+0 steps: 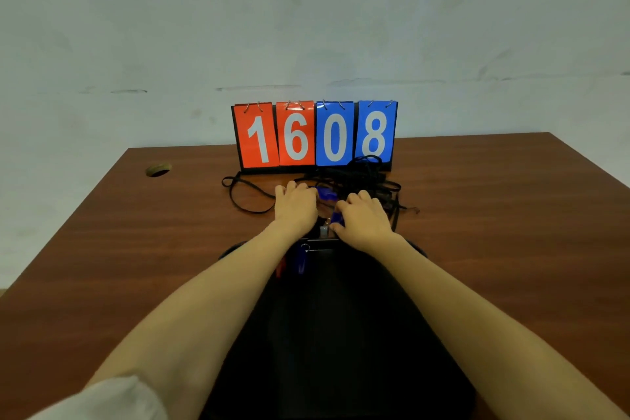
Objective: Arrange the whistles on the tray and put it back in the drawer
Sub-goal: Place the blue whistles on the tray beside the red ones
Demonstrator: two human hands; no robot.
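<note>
A black tray point(327, 334) lies on the brown table right in front of me, dark and hard to read inside. A blue whistle point(302, 261) and a red one point(280, 266) lie at its far left end. My left hand point(296, 206) rests palm down beyond the tray, fingers touching a blue whistle point(325, 194) among tangled black lanyards point(368, 181). My right hand point(363, 220) is closed around another blue whistle point(336, 217), whose end shows by the thumb. A small silver piece point(324, 230) sits between the hands.
A flip scoreboard point(315, 135) reading 1608 stands at the back of the table, just behind the lanyards. A loop of black cord point(245, 196) trails to the left. A round cable hole point(158, 170) is at the far left. A pale wall rises behind.
</note>
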